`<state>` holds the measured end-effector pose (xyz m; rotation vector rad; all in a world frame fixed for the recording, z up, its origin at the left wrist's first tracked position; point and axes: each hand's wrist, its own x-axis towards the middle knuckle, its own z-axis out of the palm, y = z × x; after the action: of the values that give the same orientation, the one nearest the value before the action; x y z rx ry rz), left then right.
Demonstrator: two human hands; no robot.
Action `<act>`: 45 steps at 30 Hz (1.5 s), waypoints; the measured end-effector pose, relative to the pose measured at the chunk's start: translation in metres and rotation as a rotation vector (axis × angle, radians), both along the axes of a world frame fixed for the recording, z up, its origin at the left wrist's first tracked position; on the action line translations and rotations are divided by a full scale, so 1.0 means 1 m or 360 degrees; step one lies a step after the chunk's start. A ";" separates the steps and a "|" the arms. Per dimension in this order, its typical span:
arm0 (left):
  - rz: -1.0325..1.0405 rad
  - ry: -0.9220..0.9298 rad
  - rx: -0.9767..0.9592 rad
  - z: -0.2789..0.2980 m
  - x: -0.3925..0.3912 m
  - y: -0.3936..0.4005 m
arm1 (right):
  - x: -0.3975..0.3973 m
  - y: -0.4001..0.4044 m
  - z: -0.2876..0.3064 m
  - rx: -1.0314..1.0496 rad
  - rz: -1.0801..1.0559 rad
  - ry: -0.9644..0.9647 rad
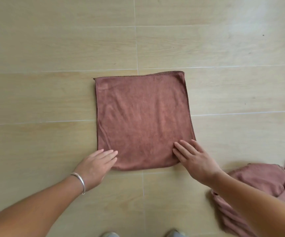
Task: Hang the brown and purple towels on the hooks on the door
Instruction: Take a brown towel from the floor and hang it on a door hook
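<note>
From the head camera, a folded square brown microfibre towel (pixel 142 120) lies flat on the pale wood-look tiled floor (pixel 52 48). The left hand (pixel 95 165) (a silver bangle (pixel 79 181) on its wrist) and the right hand (pixel 195 159) press its near corners, fingers straight, gripping nothing. A second crumpled brown cloth (pixel 258 182) lies lower right, partly behind the right forearm.

Brown towels: two — one folded square (pixel 143 120) flat on the floor (pixel 52 48), one crumpled heap (pixel 261 182) at lower right. Hands: two, left hand (pixel 95 165) and right hand (pixel 196 159). Bracelet (pixel 79 181): one. Shoe tips: two, bottom edge
</note>
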<state>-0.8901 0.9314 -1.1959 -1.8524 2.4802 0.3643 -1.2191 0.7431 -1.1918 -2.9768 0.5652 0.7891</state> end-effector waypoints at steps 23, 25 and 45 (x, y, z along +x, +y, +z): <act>0.0942 -0.0265 0.0221 0.574 0.089 -0.105 | 0.079 -0.079 0.579 -0.0093 -0.0681 -0.0493; 0.0897 -0.0263 0.0219 0.659 0.101 -0.116 | 0.083 -0.085 0.657 -0.0160 -0.0690 -0.0616; 0.1070 -0.0168 -0.0850 1.235 0.135 -0.115 | 0.133 -0.105 1.220 -0.0993 -0.0475 -0.1352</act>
<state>-0.7547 0.8161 0.0387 -2.7929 1.9299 -0.4364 -1.0859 0.6384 0.0279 -3.1405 1.2774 -0.7879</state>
